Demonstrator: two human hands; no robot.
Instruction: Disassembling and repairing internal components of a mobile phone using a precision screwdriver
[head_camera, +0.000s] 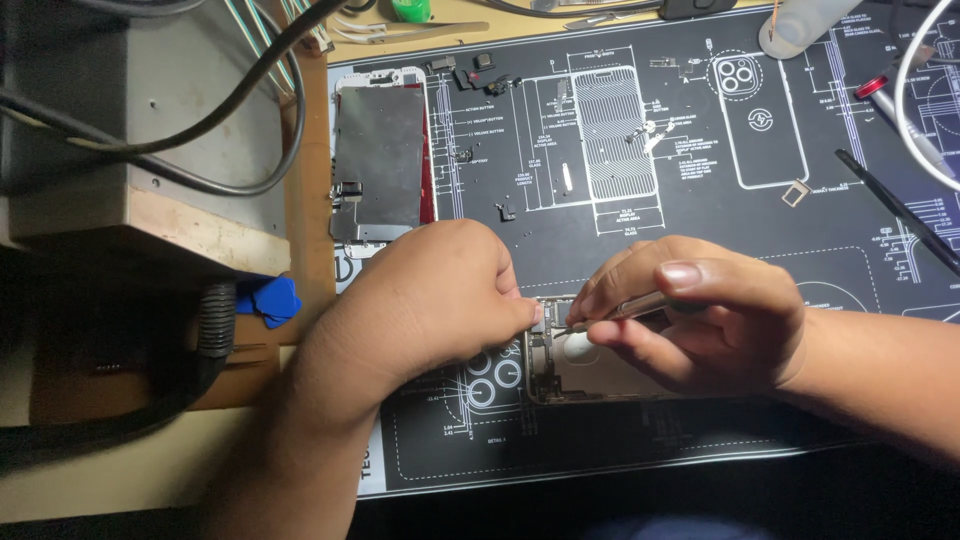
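Nearest to us, we are working over an opened phone body (600, 375) that is lying flat on the black repair mat (700, 420), close to the mat's near edge. Our left hand (430, 300) is curled into a loose fist, its fingertips pressing against the top left corner of the phone body and steadying it; we cannot tell whether anything is pinched between them. Our right hand (690, 320) is closing its thumb and fingers around a pair of metal tweezers (625, 310), and the tips are pointing left into the upper part of the phone body, just beside the left fingertips.

Left of the mat, blue plastic picks (270, 300) are lying on the wooden bench (310, 150), next to a ribbed black hose (215, 320).

Farther off, a detached screen assembly (380, 165) is lying face down on the mat's upper left part, its metal backing plate showing. Small dark parts (475, 72) are sitting just beyond it, and a small square metal tray (796, 194) is resting near the middle right. A thin black rod (895, 210) is lying slantwise at the right, and a red-tipped tool (890, 95) beyond it. At the far edge, black cables (200, 120) are looping over a grey box (130, 90)
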